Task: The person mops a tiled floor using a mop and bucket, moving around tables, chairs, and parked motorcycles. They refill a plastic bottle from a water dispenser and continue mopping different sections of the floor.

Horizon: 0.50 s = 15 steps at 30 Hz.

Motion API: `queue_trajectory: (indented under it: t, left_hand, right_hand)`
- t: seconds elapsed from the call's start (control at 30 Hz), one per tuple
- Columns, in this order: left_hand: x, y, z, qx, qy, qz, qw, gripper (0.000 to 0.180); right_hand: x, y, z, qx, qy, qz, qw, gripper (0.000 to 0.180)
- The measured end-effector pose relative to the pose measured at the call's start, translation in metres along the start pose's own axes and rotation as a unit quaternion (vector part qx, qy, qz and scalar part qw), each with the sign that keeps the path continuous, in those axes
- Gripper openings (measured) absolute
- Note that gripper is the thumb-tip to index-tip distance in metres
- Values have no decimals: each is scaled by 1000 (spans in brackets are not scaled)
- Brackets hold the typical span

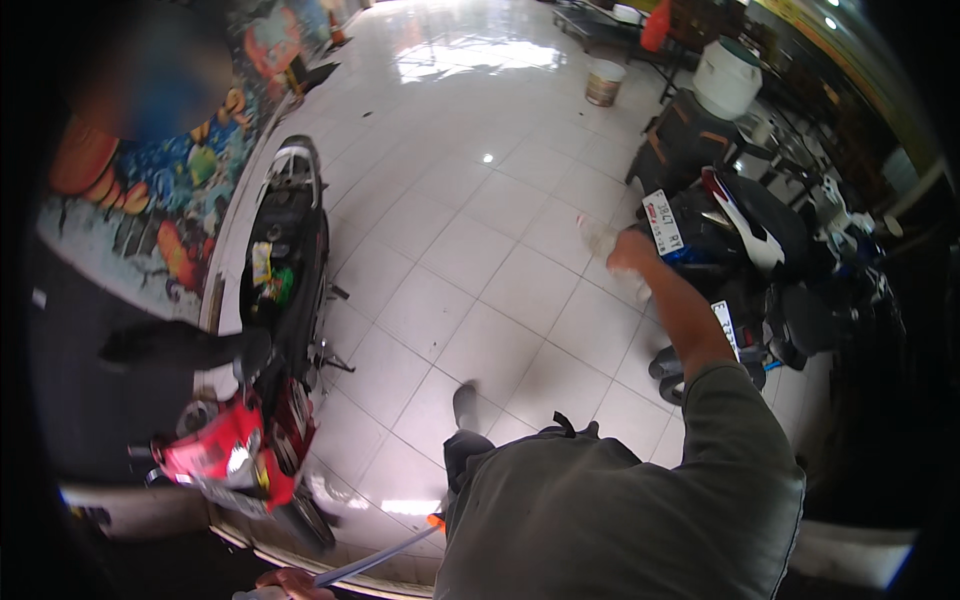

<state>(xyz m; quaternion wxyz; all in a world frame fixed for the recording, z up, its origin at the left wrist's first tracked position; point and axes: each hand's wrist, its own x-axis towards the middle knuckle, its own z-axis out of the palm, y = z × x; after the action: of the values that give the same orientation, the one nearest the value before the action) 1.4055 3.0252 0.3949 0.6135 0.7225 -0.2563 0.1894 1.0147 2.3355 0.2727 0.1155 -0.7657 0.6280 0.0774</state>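
Observation:
My right hand (630,252) reaches out to the right, beside the rear of a parked dark motorbike (740,215). Its fingers are closed on a whitish, crumpled item (598,238), which is blurred and could be a rag or thin plastic. Low at the left, my left hand (292,582) grips a thin pale pole (375,557). An orange piece (437,522) shows at the pole's far end, next to my grey shirt. Part of the left hand is cut off by the lower edge.
A red and black motorbike (225,450) with its seat area uncovered stands along the painted wall (150,200) at the left. More motorbikes crowd the right. Farther off are a bucket (604,82) and a white drum (727,80) on a dark stand. Pale tiles (480,270) cover the floor.

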Motion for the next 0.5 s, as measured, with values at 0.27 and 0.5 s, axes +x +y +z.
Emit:
queue_trajectory:
  t: [0.27,0.5]
  left_hand:
    - [122,-58,201,-211,-251,-102,939,23]
    - [191,-51,357,-368,-410,-81,831,25]
  right_hand:
    - [48,-17,-158,100,237,176,950,73]
    - [-8,7,-14,82,172,212,959,82]
